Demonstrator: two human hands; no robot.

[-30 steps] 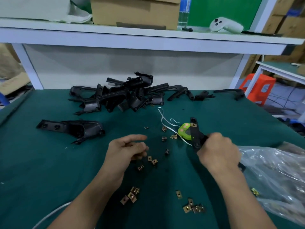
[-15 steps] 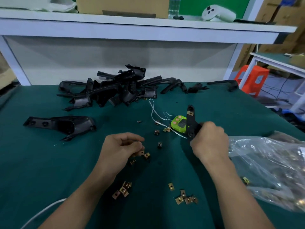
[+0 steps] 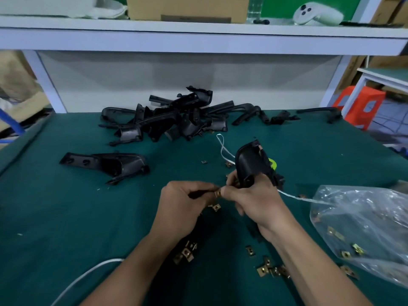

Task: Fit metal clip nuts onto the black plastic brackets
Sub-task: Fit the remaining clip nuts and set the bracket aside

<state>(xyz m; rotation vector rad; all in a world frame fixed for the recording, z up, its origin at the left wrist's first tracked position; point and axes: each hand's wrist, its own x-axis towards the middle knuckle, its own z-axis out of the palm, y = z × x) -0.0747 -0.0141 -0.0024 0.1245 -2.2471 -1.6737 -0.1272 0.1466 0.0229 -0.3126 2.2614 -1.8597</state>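
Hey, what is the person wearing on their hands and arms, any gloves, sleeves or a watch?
Nothing that shows. The left hand and right hand are ungloved, with no rings in view. The left forearm and right forearm are bare down to the picture's edge: no sleeves, watch or wristband.

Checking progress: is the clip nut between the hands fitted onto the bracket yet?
Cannot tell: left hand pinches the clip nut at the bracket the right hand grips; fingers hide the joint.
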